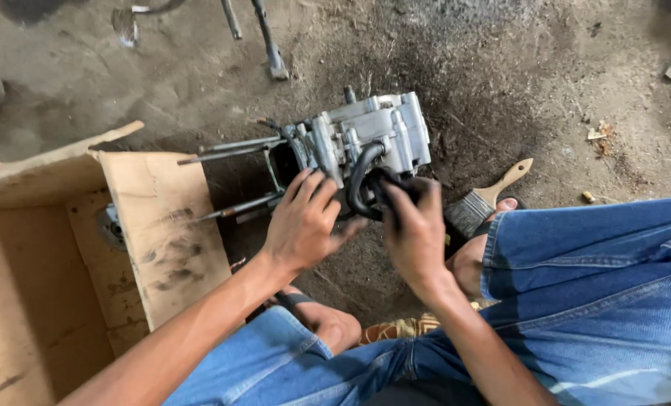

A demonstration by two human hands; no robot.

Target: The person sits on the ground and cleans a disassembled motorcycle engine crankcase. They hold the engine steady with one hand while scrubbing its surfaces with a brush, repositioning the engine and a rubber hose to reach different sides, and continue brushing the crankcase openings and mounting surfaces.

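Here, at the centre of our view, a grey cast-metal engine block (369,135) sits on the dirty, oil-stained concrete floor (501,98), just ahead of our knees. A curved black rubber hose (359,180) loops down from its near face, and long steel studs (230,150) stick out from its left side towards an open brown cardboard box (155,225).

Our right hand (414,233) is clenched around the lower black end of the hose, fingers wrapped over it. Our left hand (305,222) rests spread against the engine block beside the hose, fingers loose and pressing rather than gripping anything; we cannot tell whether its fingertips catch an edge underneath.

We judge the step in hand to be working the hose at its fitting on the block, with the left hand steadying the casting. The next move, as we read it, calls for a firm twist and pull or push along the hose's own line while the block is kept from sliding on the gritty floor.

Just to the right of our right hand lies a wooden-handled paintbrush with dark bristles (486,199), near our blue denim trouser leg (591,286). Farther off, thin metal tools (264,37) lie on the floor at the top.
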